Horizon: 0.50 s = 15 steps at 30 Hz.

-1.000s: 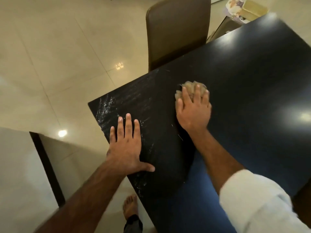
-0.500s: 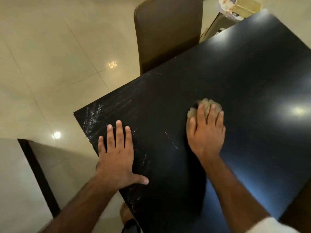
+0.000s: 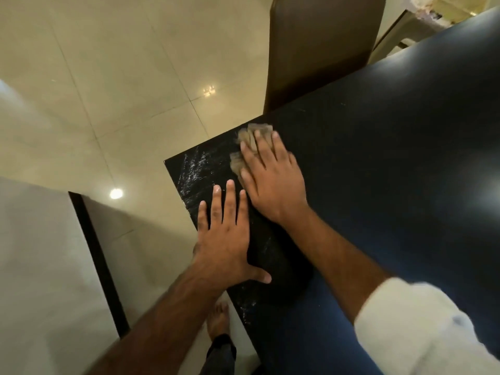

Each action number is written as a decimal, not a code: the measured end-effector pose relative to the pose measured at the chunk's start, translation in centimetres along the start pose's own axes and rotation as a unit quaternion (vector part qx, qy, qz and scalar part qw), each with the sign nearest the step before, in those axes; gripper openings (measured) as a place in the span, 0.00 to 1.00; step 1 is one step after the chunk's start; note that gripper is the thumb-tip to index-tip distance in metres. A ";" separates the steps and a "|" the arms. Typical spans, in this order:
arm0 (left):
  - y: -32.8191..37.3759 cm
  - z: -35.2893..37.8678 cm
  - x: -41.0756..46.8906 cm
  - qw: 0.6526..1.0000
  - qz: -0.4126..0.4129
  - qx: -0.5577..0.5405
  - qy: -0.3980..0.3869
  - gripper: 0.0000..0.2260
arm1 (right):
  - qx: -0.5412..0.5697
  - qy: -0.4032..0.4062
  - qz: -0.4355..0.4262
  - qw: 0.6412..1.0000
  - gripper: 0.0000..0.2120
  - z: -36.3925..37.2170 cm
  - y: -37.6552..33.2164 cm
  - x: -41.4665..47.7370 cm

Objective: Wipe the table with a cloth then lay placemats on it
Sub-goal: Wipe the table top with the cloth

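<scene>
Here, right hand (image 3: 273, 185) presses cloth (image 3: 253, 136) near the desk (image 3: 392, 171) corner.
Fingers of both hands lie straight (left hand (image 3: 227, 239) flat alongside); brown chair (image 3: 322, 44) at the desk's edge, tiled floor (image 3: 121, 77) below.

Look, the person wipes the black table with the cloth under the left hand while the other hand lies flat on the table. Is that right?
Not quite. The head view shows the cloth under the right hand, not the left; it is the left hand that lies flat on the black table.
</scene>
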State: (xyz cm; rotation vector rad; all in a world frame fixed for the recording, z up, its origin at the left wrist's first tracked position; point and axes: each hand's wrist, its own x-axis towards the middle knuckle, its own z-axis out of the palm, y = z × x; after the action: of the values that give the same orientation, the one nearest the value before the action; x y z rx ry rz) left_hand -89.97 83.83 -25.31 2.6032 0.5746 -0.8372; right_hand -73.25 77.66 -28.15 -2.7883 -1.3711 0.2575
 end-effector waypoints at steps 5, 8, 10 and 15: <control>-0.1 -0.3 0.1 1.000 -0.005 0.006 0.014 0.82 | -0.007 -0.015 0.056 0.998 0.31 -0.2 5.3 -6.9; -0.3 -0.3 0.3 1.000 0.002 0.002 0.019 0.83 | 0.005 0.028 0.138 0.990 0.31 -1.1 7.1 -1.0; -0.4 -0.2 0.3 1.000 -0.002 0.003 0.020 0.83 | 0.015 0.039 0.149 0.988 0.31 -1.4 5.7 3.8; -0.2 -0.1 -0.2 1.000 -0.002 0.013 0.023 0.82 | -0.002 0.026 0.017 1.000 0.31 -0.3 0.7 2.0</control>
State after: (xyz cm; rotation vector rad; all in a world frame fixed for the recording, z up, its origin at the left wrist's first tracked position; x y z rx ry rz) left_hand -90.16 83.96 -25.13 2.6523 0.5865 -0.7935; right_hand -71.41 78.80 -28.21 -2.8027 -1.3149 0.1815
